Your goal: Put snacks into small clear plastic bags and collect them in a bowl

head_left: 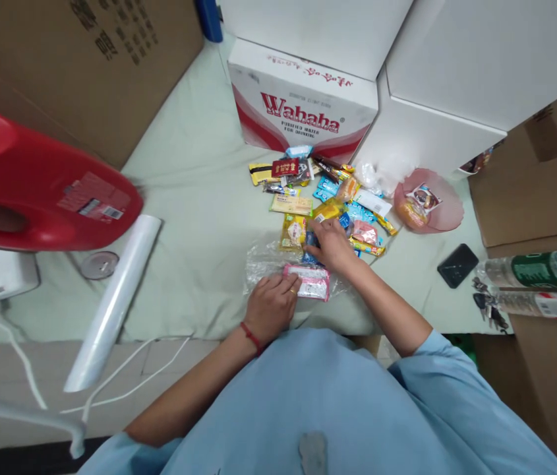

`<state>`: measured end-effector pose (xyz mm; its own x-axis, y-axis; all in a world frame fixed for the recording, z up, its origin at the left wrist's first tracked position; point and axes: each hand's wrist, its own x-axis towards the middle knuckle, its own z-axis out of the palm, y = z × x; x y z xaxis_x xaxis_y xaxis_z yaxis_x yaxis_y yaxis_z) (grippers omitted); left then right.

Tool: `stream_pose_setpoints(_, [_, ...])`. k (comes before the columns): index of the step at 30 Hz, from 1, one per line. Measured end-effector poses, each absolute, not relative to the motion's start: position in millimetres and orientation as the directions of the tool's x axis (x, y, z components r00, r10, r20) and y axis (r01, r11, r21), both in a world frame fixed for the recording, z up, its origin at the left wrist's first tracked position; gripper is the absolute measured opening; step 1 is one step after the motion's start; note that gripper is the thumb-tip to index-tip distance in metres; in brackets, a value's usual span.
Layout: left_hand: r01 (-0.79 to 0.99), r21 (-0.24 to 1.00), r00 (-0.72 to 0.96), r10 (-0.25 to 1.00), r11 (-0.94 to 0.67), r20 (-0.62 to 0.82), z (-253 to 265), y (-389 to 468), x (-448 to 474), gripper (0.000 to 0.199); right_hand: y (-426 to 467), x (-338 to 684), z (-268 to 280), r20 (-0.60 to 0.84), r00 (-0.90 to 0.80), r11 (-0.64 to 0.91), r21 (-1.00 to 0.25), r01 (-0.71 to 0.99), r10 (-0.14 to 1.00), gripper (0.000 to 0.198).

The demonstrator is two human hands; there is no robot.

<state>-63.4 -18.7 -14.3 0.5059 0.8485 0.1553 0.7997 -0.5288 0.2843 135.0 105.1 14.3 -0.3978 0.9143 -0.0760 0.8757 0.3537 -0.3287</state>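
Observation:
My left hand lies fairly flat, its fingertips on the left end of a pink-and-white packet. Beneath them spreads a crumpled clear plastic bag. Just beyond, my right hand has its thumb and bent fingers around a small blue packet, partly hidden by the hand. Left of that packet is a yellow snack packet. Above sit a pale yellow packet, a dark red packet and blue packets. A pink-wrapped snack is right of my right hand.
A Wahaha water carton stands behind the snacks. To the right are a translucent pink bowl holding snacks, a black phone, keys and plastic bottles. On the left are a red jug and a white roll.

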Motion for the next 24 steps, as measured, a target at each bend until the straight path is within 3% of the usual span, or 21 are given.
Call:
stream_pose_setpoints(3, [0.811,0.276,0.494,0.857,-0.515,0.145,-15.1,-21.6,-62.5,0.036,112.1,130.5,18.4,-0.164,-0.48,0.401,-0.36,0.843,0.862,0.015])
stream_pose_setpoints(7, [0.818,0.257,0.486,0.857,-0.515,0.172,-16.4,-24.0,-59.4,0.034,91.0,136.5,30.7,-0.125,-0.645,0.547,-0.426,0.721,0.753,0.022])
stream_pose_setpoints(10, [0.827,0.286,0.451,0.875,-0.484,0.178,-18.0,-23.9,-57.8,0.029,54.7,144.8,31.4,-0.171,-0.761,0.674,-0.373,0.638,0.626,0.029])
stream_pose_setpoints(13, [0.805,0.4,0.407,0.898,-0.439,0.167,-22.8,-22.8,-62.8,0.027,21.2,152.0,19.6,-0.199,-0.795,0.74,-0.291,0.607,0.573,0.05])
stream_pose_setpoints(16, [0.664,0.651,0.348,0.923,-0.367,0.165,-28.6,-21.3,-79.3,0.024,3.7,155.4,7.7,-0.191,-0.79,0.748,-0.254,0.613,0.582,0.054])
stream_pose_setpoints(18, [0.533,0.817,0.155,0.975,-0.219,0.161,-29.8,-18.9,-95.7,0.024,-0.8,154.9,5.0,-0.196,-0.789,0.748,-0.249,0.615,0.583,0.052])
stream_pose_setpoints(20, [0.428,0.904,-0.176,0.978,-0.023,0.109,-28.4,-13.5,-112.8,0.026,-3.0,153.0,5.8,-0.208,-0.784,0.742,-0.253,0.62,0.584,0.052])
stream_pose_setpoints(22, [0.412,0.901,-0.411,0.91,0.134,0.052,-26.1,-5.1,-125.4,0.033,-5.0,150.7,7.9,-0.218,-0.774,0.728,-0.262,0.634,0.595,0.055])
stream_pose_setpoints(24, [0.506,0.836,-0.435,0.9,0.214,0.033,-25.7,3.6,-128.9,0.044,-7.1,148.8,9.6,-0.224,-0.76,0.711,-0.267,0.65,0.61,0.058])
